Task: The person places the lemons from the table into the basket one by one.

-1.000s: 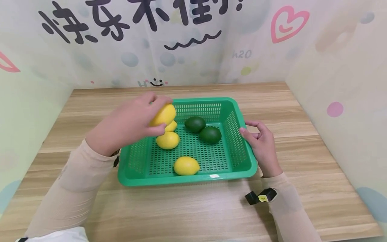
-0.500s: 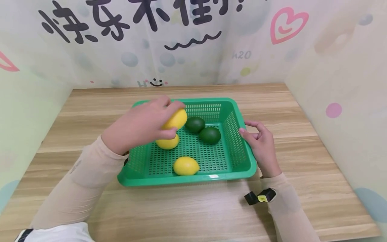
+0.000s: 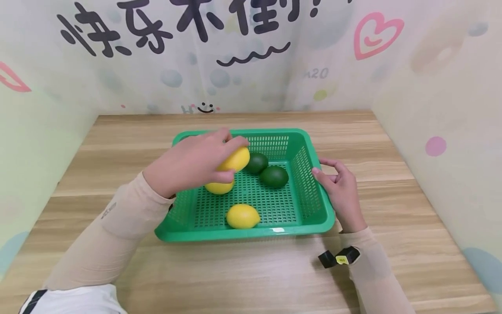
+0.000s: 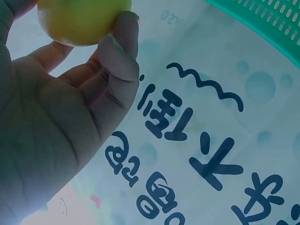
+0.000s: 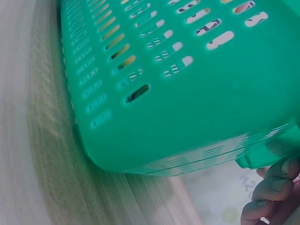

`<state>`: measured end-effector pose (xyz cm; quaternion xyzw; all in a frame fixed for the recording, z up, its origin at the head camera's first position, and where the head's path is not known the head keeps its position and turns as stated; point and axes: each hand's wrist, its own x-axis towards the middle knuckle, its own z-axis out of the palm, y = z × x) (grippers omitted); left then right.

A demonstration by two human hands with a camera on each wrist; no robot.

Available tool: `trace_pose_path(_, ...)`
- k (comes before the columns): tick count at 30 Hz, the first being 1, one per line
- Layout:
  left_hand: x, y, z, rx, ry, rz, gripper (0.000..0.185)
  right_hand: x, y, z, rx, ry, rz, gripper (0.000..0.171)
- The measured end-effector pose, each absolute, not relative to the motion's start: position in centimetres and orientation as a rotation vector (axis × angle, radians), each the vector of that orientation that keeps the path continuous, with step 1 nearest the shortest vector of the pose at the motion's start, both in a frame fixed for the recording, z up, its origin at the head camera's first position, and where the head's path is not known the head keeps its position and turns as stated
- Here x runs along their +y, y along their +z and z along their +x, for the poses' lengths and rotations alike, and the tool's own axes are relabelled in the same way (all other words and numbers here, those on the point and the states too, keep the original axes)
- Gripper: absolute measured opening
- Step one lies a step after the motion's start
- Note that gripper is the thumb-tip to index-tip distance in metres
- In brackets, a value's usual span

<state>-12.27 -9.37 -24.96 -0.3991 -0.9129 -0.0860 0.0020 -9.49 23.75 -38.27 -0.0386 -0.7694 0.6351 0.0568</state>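
My left hand (image 3: 192,163) grips a yellow lemon (image 3: 238,158) between thumb and fingers, above the left-middle part of a green plastic basket (image 3: 243,233). In the left wrist view that lemon (image 4: 84,21) sits at the fingertips of the hand (image 4: 61,103). Inside the basket lie a lemon (image 3: 219,188) partly hidden under my left hand, another lemon (image 3: 243,216) near the front wall, and two dark green avocados (image 3: 274,176) side by side toward the back. My right hand (image 3: 341,194) pinches the basket's right rim, thumb on top; its fingers (image 5: 274,187) show below the rim in the right wrist view.
The basket stands on a wood-grain table (image 3: 235,274) with bare surface around it. A printed wall sheet (image 3: 259,87) rises behind the table, and walls close in at both sides. A black wrist device (image 3: 347,256) is strapped to the right forearm.
My left hand has moved right with the lemon, farther over the basket, and now covers a lemon that showed behind it earlier. The right hand keeps its grip on the rim.
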Motion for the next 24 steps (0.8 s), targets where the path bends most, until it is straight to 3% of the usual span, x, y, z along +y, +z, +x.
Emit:
trace_pose_path(11, -7.7, -25.7, -12.6, -2.749, -0.134, -1.47, 0.044, 23.7, -38.1, -9.5, -2.303, 1.961, -0.122, 0.05)
trace_pose_path(24, -6.2, -26.1, -13.2, -2.774, -0.054, -1.534, 0.041, 23.9, -38.4, -9.6, -2.3, 1.952, -0.092, 0.05)
